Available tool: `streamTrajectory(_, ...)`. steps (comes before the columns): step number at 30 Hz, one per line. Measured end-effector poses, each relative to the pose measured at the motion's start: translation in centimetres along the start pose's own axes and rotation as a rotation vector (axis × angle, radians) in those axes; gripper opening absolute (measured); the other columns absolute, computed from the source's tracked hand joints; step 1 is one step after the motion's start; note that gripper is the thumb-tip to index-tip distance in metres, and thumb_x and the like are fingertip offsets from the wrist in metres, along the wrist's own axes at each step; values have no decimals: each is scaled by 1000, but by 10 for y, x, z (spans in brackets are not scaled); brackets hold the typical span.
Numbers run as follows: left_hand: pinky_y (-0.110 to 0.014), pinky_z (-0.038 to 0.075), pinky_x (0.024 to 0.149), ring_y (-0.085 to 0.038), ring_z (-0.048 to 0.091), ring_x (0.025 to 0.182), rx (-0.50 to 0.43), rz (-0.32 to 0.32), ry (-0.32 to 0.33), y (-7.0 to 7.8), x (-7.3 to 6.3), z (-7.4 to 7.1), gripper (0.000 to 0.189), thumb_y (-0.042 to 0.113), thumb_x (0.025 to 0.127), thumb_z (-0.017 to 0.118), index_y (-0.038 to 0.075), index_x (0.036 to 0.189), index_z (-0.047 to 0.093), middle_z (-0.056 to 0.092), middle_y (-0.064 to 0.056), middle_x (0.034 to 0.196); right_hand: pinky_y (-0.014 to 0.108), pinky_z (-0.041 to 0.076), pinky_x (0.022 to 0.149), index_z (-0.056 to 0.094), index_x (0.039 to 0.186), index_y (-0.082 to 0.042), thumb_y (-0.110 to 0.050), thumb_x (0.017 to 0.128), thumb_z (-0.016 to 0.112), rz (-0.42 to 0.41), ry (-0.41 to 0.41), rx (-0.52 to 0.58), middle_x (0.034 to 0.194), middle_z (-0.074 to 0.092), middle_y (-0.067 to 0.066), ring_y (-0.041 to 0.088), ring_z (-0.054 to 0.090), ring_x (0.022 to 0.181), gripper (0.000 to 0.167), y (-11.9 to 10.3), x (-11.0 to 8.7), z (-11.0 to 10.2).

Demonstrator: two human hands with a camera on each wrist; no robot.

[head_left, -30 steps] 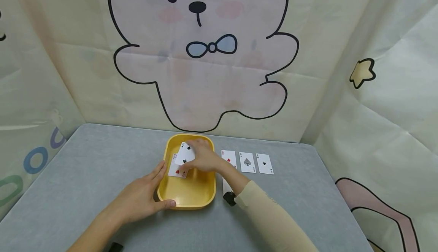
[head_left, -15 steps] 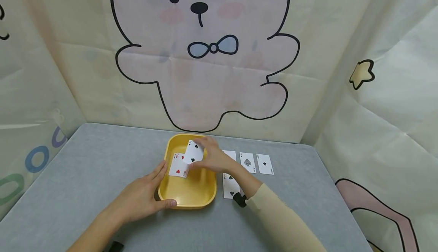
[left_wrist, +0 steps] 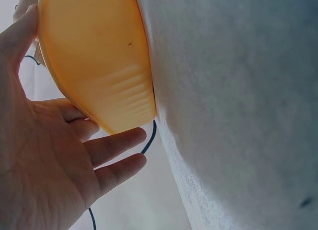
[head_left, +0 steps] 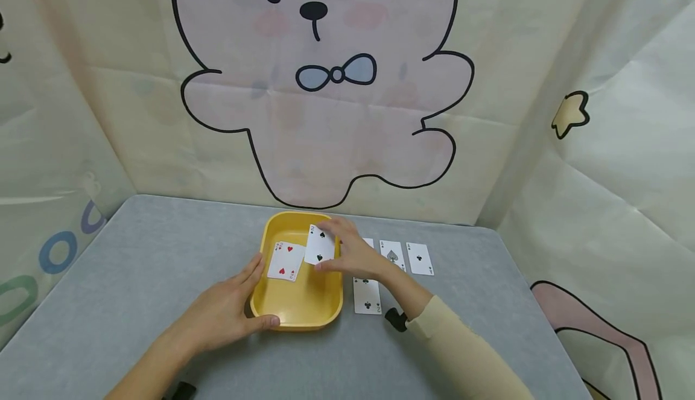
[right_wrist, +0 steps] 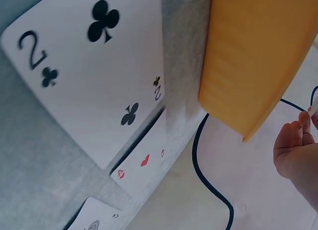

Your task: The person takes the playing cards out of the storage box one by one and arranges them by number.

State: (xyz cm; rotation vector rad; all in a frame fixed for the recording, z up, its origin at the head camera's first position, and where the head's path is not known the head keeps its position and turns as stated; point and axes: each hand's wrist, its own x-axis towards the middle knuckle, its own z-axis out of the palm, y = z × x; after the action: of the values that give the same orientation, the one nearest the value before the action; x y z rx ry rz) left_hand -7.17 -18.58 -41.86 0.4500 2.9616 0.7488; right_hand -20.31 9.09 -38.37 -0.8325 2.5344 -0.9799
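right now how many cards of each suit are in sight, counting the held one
Hearts: 2 (two of hearts in the tray, ace of hearts on the table)
Spades: 2 (two of spades in the right hand, ace of spades on the table)
Clubs: 2 (two of clubs, ace of clubs, both on the table)
Total: 6

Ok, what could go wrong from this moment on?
The two of spades, pinched at one side by the right hand near the yellow tray's right rim, might catch on that rim or slip.

The right wrist reaches across close to the two of clubs and the ace of spades, so it might brush them askew.

The left hand touches the tray's edge; pressing harder could shift it.
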Motion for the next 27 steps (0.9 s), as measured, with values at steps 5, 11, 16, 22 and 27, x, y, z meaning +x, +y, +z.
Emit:
streamTrajectory(5, -60, 48, 105, -44, 54, 136, 7, -8, 3, 0, 1, 0, 116, 77, 83, 71, 0, 162, 33, 28, -14, 170, 58, 42, 110, 47, 157, -17, -36, 82, 82, -61, 7, 20, 159, 39, 8, 29, 41, 136, 84, 4, -8, -6)
streamTrajectory(11, -60, 48, 106, -44, 53, 138, 3, -13, -7, 2, 1, 0, 117, 78, 82, 70, 0, 162, 33, 28, -15, 170, 54, 43, 107, 48, 156, -18, -35, 81, 83, -76, 18, 45, 157, 40, 4, 26, 43, 131, 85, 9, -19, -13)
streamTrajectory(16, -60, 49, 104, -43, 54, 137, 4, -1, 10, 1, 0, 1, 116, 75, 83, 72, 0, 162, 34, 29, -15, 170, 56, 42, 110, 49, 156, -20, -32, 80, 85, -79, 26, 57, 156, 41, 1, 24, 42, 134, 85, 15, -27, -18)
streamTrajectory(22, -59, 49, 104, -42, 54, 137, 7, 29, 53, -2, -2, 2, 113, 72, 84, 74, -2, 161, 36, 31, -16, 169, 57, 42, 109, 48, 157, -19, -32, 79, 85, -98, 19, 33, 156, 41, 1, 23, 38, 137, 86, 20, -37, -25)
streamTrajectory(27, -60, 49, 103, -43, 54, 137, 4, 28, 40, -1, -1, 1, 113, 73, 84, 73, -2, 161, 36, 31, -16, 169, 61, 41, 107, 49, 156, -20, -35, 80, 85, -114, 29, 33, 154, 43, 1, 23, 40, 136, 85, 27, -45, -30)
